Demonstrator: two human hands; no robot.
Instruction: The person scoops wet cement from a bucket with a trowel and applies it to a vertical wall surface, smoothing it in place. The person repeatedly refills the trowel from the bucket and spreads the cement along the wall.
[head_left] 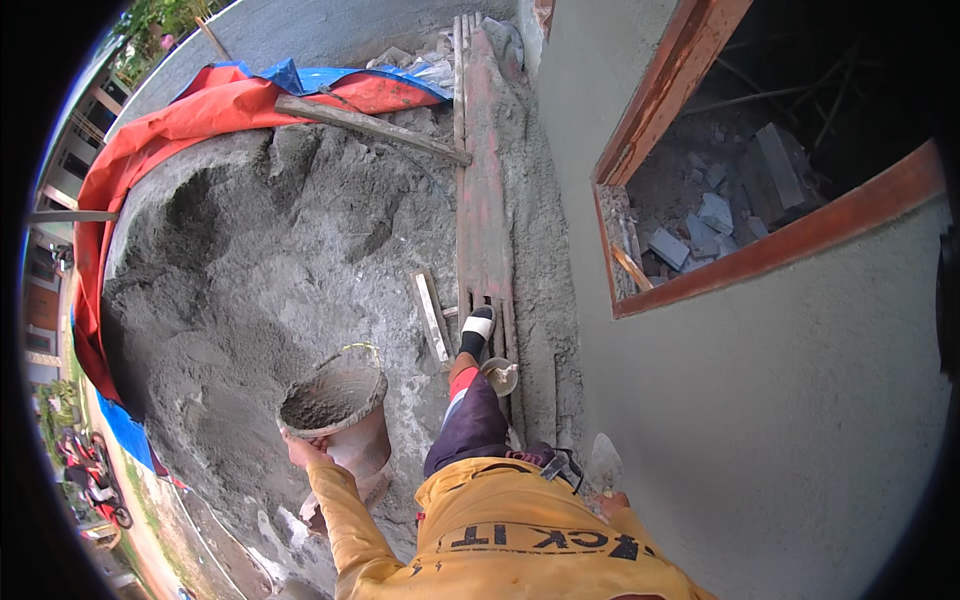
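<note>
My left hand (pixel 304 448) is closed on the near-left rim of a mortar-caked bucket (pixel 358 440), which is tilted. Grey wet mortar (pixel 325 405) shows inside it, and its thin wire handle stands up at the far side. Low at the right, beside the plastered wall, my right hand (pixel 612 504) is closed around the handle end of a trowel (pixel 604 463). The trowel's pale blade points away from me; its handle is mostly hidden by the hand.
Wooden planks (pixel 484 225) run ahead along the grey wall (pixel 700 390), with my foot (pixel 478 325) on them. A small pale container (pixel 500 375) sits beside my leg. Left lies a large sand heap (pixel 240 240), edged by red-blue tarp (pixel 190 120). A wooden-framed window opening (pixel 770 265) is at right.
</note>
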